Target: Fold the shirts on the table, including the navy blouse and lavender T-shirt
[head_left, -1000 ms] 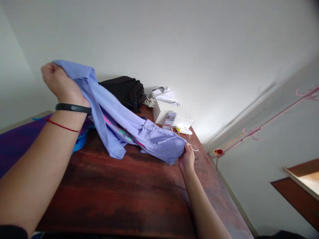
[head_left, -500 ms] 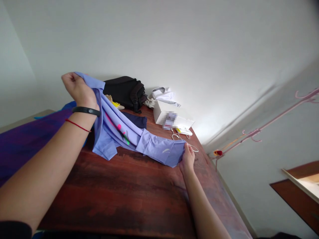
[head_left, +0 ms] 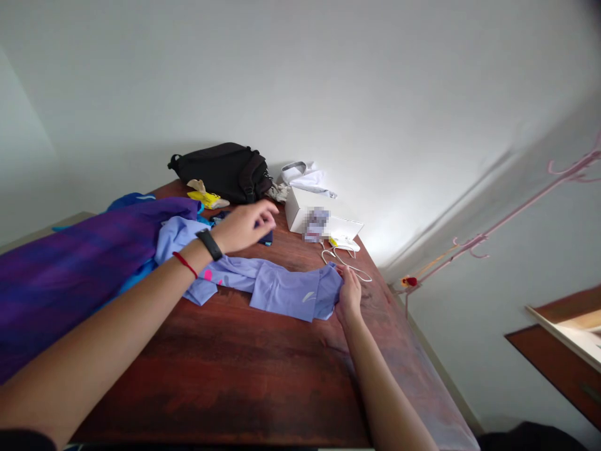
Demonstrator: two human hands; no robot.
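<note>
A lavender shirt (head_left: 284,291) with a small white logo and pink marks lies stretched along the wooden table, its left part bunched up. My right hand (head_left: 348,291) grips the shirt's right end between thumb and fingers. Above the shirt's middle hovers my left hand (head_left: 246,227), holding nothing, with its fingers loosely bent and apart. It wears a black wristband (head_left: 209,244) and a red string. Behind that hand a dark folded cloth (head_left: 267,238) is partly hidden.
Purple and blue cloth (head_left: 94,244) covers the table's left side. Along the back are a black backpack (head_left: 220,169), a yellow packet (head_left: 206,199), a white bag (head_left: 307,177), a white box (head_left: 297,210) and a white cable (head_left: 359,272). A pink rack (head_left: 516,199) stands right.
My left hand has let go of the shirt's left end and moved right, over its middle. That end has dropped onto the table. My right hand keeps its grip.
</note>
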